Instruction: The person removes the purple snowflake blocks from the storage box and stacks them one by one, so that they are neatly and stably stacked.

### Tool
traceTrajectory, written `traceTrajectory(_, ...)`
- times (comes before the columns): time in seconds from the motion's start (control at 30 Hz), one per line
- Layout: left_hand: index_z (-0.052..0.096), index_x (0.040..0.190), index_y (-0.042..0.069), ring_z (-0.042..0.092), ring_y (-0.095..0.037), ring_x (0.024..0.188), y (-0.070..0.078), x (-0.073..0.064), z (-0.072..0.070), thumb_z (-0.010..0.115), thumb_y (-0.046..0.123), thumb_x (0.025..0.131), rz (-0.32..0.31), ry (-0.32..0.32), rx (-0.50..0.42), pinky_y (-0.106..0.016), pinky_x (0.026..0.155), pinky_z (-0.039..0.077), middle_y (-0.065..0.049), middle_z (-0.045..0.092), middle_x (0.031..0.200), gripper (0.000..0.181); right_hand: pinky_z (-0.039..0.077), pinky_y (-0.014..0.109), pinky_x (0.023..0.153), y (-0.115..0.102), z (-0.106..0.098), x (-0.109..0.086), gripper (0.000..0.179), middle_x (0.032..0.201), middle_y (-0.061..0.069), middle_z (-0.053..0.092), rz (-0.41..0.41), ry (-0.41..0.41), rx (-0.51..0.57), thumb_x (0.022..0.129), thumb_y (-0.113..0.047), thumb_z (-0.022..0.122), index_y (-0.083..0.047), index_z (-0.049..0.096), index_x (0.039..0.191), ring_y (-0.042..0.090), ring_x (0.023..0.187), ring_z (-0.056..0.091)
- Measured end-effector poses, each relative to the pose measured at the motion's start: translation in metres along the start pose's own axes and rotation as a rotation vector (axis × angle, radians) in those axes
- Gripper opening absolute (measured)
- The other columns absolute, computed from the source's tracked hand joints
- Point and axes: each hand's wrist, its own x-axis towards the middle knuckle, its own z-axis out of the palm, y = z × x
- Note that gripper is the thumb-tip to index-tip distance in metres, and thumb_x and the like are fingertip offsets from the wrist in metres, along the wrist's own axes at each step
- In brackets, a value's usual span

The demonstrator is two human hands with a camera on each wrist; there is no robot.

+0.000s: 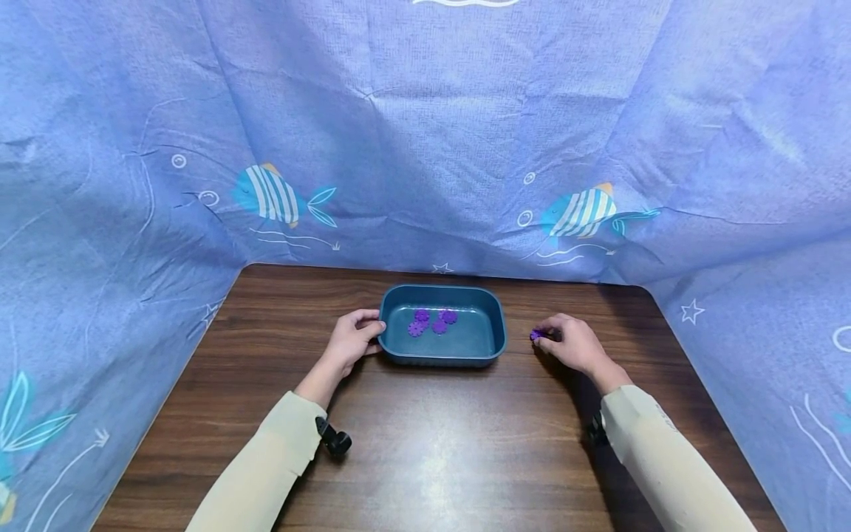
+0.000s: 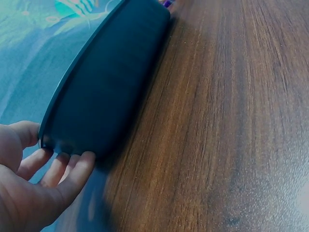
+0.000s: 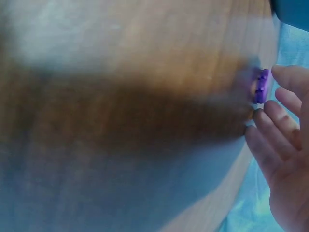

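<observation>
A dark teal rectangular tray (image 1: 442,362) stands on the table with several purple notched discs (image 1: 439,326) lying on its floor, mostly left of the middle. My left hand (image 1: 354,340) grips the tray's left end. In the left wrist view, the thumb is at the rim and the fingers (image 2: 77,176) lie against the outer wall. To the right of the tray, my right hand (image 1: 573,343) pinches another purple notched disc (image 1: 535,335) between thumb and fingertips, low over the wood. The right wrist view shows this disc (image 3: 261,87) edge-on, by the thumb tip.
The brown wood-grain table (image 1: 425,443) has rounded far corners. Blue cloth printed with fish (image 1: 439,148) hangs behind it and along both sides. A black strap device (image 1: 335,439) sits at the left wrist, and another is at the right cuff.
</observation>
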Motion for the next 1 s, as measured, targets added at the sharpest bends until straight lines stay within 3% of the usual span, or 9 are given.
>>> traceTrajectory(0.2, 0.057, 0.139, -0.003, 0.065, -0.034, 0.115, 0.002, -0.001, 0.0, 0.063, 0.009, 0.102, -0.003, -0.004, 0.015, -0.04, 0.084, 0.064, -0.028, 0.061, 0.13, 0.04, 0.054, 0.049, 0.085, -0.006, -0.008, 0.01, 0.023, 0.101, 0.01, 0.069, -0.027, -0.007, 0.023, 0.092, -0.017, 0.076, -0.005, 0.075, 0.111, 0.028, 0.094, 0.065)
traceTrajectory(0.37, 0.057, 0.14, -0.002, 0.065, -0.036, 0.117, 0.003, -0.002, 0.0, 0.063, 0.01, 0.102, -0.008, -0.007, 0.014, -0.042, 0.086, 0.063, -0.027, 0.061, 0.131, 0.04, 0.056, 0.049, 0.086, -0.016, -0.014, 0.02, 0.027, 0.105, 0.012, 0.069, -0.061, -0.005, 0.029, 0.091, -0.016, 0.076, -0.002, 0.073, 0.114, 0.03, 0.097, 0.066)
traceTrajectory(0.57, 0.057, 0.14, -0.002, 0.064, -0.036, 0.117, 0.002, -0.003, -0.001, 0.063, 0.011, 0.102, -0.007, -0.002, 0.008, -0.04, 0.085, 0.064, -0.028, 0.06, 0.132, 0.041, 0.058, 0.05, 0.086, -0.032, -0.02, 0.033, 0.03, 0.111, 0.013, 0.07, -0.11, 0.005, 0.037, 0.091, -0.017, 0.076, -0.001, 0.073, 0.117, 0.03, 0.1, 0.067)
traceTrajectory(0.83, 0.057, 0.14, -0.002, 0.065, -0.034, 0.116, 0.002, -0.002, 0.0, 0.064, 0.011, 0.102, -0.014, -0.005, 0.0, -0.041, 0.086, 0.063, -0.027, 0.061, 0.131, 0.04, 0.056, 0.045, 0.081, -0.057, -0.021, 0.05, 0.03, 0.106, 0.01, 0.07, -0.206, 0.025, 0.01, 0.09, -0.017, 0.078, -0.002, 0.074, 0.116, 0.026, 0.093, 0.065)
traceTrajectory(1.0, 0.058, 0.139, -0.002, 0.066, -0.031, 0.114, 0.002, -0.002, -0.001, 0.064, 0.011, 0.102, -0.014, -0.005, 0.005, -0.043, 0.087, 0.063, -0.027, 0.062, 0.131, 0.04, 0.055, 0.043, 0.08, -0.074, -0.018, 0.059, 0.03, 0.106, 0.008, 0.069, -0.225, 0.011, 0.027, 0.091, -0.018, 0.078, -0.004, 0.074, 0.117, 0.023, 0.093, 0.063)
